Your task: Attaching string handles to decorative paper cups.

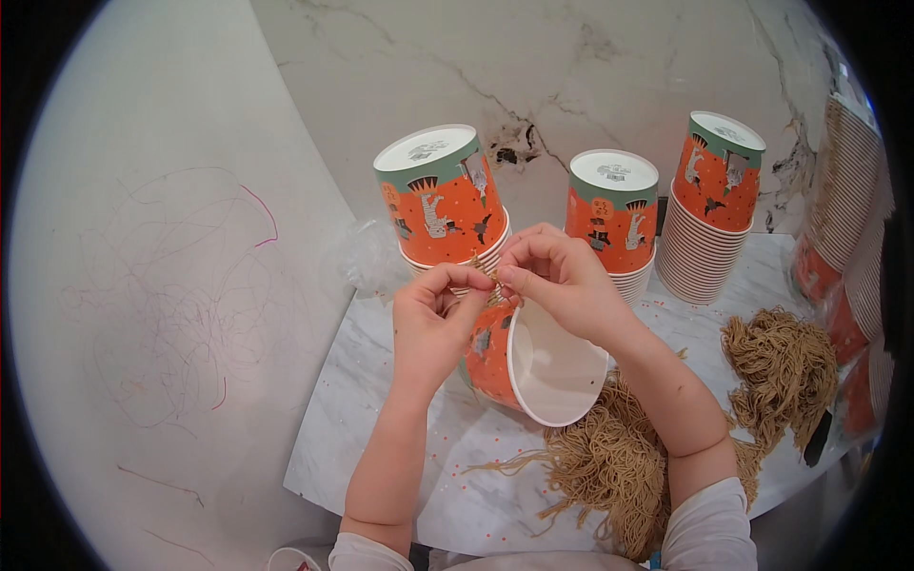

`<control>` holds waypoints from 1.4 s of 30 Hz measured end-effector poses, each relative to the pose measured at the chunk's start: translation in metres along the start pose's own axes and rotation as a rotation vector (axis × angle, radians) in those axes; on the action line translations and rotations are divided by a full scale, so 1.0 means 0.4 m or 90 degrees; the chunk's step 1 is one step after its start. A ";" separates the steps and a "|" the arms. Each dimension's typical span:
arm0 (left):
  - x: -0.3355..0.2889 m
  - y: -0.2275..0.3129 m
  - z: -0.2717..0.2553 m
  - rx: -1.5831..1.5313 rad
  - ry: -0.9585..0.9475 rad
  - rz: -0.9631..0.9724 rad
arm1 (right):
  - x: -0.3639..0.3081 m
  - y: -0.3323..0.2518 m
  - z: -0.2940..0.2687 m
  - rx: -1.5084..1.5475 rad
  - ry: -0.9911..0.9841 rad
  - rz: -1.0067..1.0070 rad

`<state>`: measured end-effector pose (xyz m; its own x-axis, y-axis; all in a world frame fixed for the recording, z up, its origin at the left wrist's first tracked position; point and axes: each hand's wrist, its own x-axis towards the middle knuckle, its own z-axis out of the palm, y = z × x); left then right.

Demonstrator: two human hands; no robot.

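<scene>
The left hand (433, 319) and right hand (560, 281) are pinching a tan string (495, 278) in tight grips, mostly hiding it, near a tipped cup (560, 366); the right forearm (681, 400) is partly covering a twine heap (609, 466).

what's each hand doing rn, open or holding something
Left hand: closed, thumb and fingers pinching tan cord.
Right hand: closed, also pinching tan cord; whether it is the same strand cannot be told.
</scene>
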<state>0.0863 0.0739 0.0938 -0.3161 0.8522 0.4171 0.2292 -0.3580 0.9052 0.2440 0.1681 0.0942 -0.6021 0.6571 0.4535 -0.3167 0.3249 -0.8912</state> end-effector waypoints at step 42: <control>0.018 0.025 -0.069 -0.099 -0.058 -0.112 | -0.024 -0.055 -0.013 -0.256 -0.115 -0.108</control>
<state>0.0609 0.0656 0.1082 -0.2527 0.9347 0.2499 0.0321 -0.2501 0.9677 0.2605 0.1581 0.1094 -0.6953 0.4554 0.5560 -0.1334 0.6784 -0.7225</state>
